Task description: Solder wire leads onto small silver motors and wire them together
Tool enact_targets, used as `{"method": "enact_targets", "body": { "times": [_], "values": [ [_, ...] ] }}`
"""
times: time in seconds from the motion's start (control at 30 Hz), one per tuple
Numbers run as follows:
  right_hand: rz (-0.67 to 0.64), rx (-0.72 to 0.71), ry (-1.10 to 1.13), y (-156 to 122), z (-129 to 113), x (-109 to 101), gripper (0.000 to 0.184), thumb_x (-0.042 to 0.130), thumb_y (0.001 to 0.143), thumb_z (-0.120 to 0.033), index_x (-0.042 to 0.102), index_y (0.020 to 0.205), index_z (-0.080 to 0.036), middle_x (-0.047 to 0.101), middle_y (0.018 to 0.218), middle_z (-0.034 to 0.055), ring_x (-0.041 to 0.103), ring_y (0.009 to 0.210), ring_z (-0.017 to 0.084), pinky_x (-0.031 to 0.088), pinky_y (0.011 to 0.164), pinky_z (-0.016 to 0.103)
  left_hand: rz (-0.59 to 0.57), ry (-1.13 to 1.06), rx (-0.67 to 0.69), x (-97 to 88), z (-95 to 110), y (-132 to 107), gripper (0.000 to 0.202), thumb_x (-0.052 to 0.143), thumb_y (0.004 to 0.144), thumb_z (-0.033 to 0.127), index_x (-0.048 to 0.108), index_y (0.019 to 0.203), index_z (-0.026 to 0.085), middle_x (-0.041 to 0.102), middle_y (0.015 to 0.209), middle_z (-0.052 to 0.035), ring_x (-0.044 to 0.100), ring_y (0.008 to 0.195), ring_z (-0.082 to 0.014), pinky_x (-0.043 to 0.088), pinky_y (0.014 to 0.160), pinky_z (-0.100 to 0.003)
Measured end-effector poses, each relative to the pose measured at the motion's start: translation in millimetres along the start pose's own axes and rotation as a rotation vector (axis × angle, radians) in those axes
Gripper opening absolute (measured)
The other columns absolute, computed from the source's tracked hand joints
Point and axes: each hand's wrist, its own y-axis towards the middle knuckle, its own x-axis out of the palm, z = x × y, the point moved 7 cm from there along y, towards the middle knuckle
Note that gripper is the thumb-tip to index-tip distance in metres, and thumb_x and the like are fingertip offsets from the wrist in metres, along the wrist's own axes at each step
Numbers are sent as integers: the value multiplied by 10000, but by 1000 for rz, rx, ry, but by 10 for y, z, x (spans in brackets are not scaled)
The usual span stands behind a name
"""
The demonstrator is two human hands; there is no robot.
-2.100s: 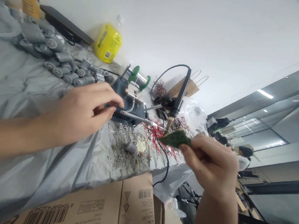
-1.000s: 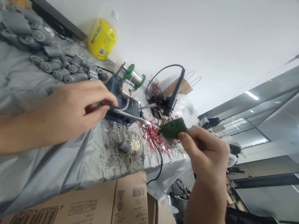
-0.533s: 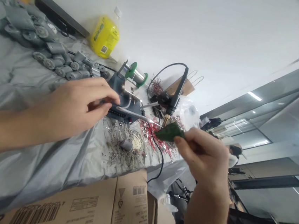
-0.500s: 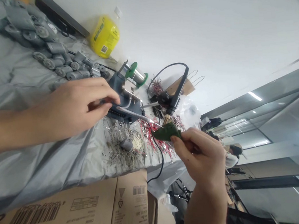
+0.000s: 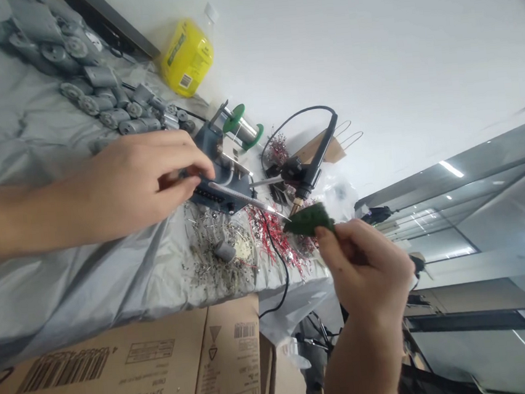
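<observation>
My right hand point(image 5: 366, 261) pinches a small dark green pad point(image 5: 308, 220), folded or bent, between thumb and fingers. The pad is close beside the brass-coloured tip end of a soldering iron point(image 5: 317, 164) held tilted in a stand. My left hand point(image 5: 153, 170) is over the blue soldering machine point(image 5: 213, 143), thumb and index finger drawn together by the near end of a slim metal tube point(image 5: 248, 199). Whether the fingers grip that tube is hidden. The tube's thin point reaches towards the pad. A green spool of solder wire point(image 5: 245, 129) sits on the machine.
Several grey cylindrical motors point(image 5: 105, 104) are heaped on the grey sheet point(image 5: 150, 282). A yellow bottle point(image 5: 187, 59) stands by the wall. Clipped leads and red scraps point(image 5: 270, 236) lie around a grey cylinder point(image 5: 225, 251). A cardboard box point(image 5: 135, 376) is below the table edge.
My right hand has drawn the green pad slightly to the right, uncovering more of the iron's tip. My left hand keeps its place by the machine; the view has shifted a little.
</observation>
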Motion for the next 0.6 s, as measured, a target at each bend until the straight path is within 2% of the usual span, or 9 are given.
{"method": "enact_targets", "body": {
  "times": [0.13, 0.23, 0.27, 0.37, 0.4, 0.5, 0.6],
  "values": [
    [-39, -16, -2, 4, 16, 20, 348, 754, 977, -147, 523, 724, -204, 376, 655, -80, 335, 583, 70, 255, 531, 265, -7, -11, -17, 0, -6, 2, 243, 537, 1083, 251, 763, 1164, 214, 688, 1076, 13, 566, 690, -88, 473, 690, -269],
    [97, 28, -77, 9, 51, -79, 339, 750, 978, -138, 543, 719, -205, 369, 641, -82, 330, 576, 74, 258, 530, 268, -24, -7, -23, -7, 0, 8, 269, 512, 1079, 270, 762, 1161, 215, 689, 1077, 5, 564, 692, -89, 487, 699, -286],
    [107, 35, -62, 9, 55, -88, 337, 750, 976, -137, 544, 719, -205, 363, 637, -84, 326, 571, 73, 256, 527, 267, -40, -6, -28, -3, 1, 10, 286, 494, 1080, 284, 758, 1165, 218, 687, 1076, -1, 568, 707, -95, 494, 710, -294],
    [-42, 7, -5, 6, 46, 1, 324, 741, 981, -155, 561, 716, -202, 393, 643, -76, 353, 574, 73, 267, 532, 267, -72, 1, -56, 12, -7, 11, 344, 442, 1084, 344, 753, 1178, 230, 688, 1080, -13, 574, 748, -110, 508, 735, -320],
    [-48, 3, -23, -1, 58, -5, 320, 742, 980, -160, 571, 713, -201, 402, 639, -74, 359, 572, 75, 270, 533, 268, -56, 3, -66, 3, -12, 11, 359, 432, 1084, 359, 757, 1170, 231, 694, 1079, -11, 572, 747, -111, 512, 741, -327],
    [150, 74, -143, -37, 175, -197, 318, 778, 960, -190, 600, 696, -199, 405, 621, -69, 350, 565, 81, 271, 528, 274, -38, 6, -71, -6, -17, 12, 383, 427, 1084, 380, 771, 1167, 234, 725, 1089, -1, 577, 718, -99, 528, 742, -331],
    [313, 145, -177, -94, 263, -379, 335, 832, 930, -251, 621, 675, -201, 421, 616, -54, 362, 566, 94, 277, 508, 277, -102, 16, -58, 22, -20, 18, 381, 432, 1081, 369, 771, 1191, 232, 747, 1096, -7, 597, 696, -92, 529, 722, -333]
  ]
}}
